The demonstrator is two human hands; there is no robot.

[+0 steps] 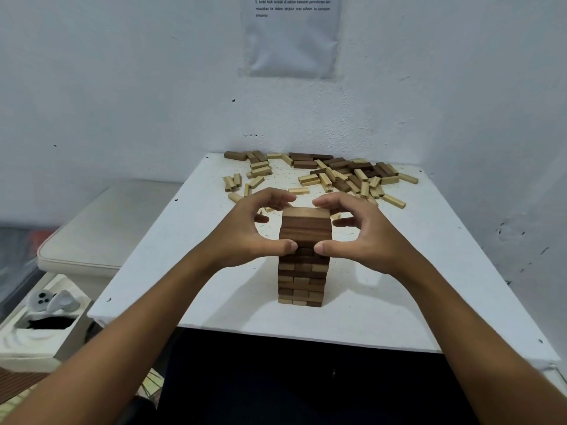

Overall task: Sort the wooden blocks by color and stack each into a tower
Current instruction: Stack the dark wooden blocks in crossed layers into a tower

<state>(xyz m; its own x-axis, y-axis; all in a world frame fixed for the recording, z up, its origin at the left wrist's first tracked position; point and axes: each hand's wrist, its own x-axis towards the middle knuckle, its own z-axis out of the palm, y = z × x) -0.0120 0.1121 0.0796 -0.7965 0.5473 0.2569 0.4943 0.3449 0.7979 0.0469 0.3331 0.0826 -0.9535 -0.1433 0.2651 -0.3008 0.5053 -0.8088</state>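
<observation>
A tower of brown wooden blocks stands in the middle of the white table, several layers high. My left hand curls round its top from the left, thumb on the near face and fingers over the far edge. From the right, my right hand grips the top the same way. The two thumbs nearly meet on the front of the tower. Loose light blocks and dark blocks lie scattered along the far edge of the table.
A white wall closes off the back and right, with a paper sheet taped to it. Left of the table are a cushioned bench and a white box holding a white controller.
</observation>
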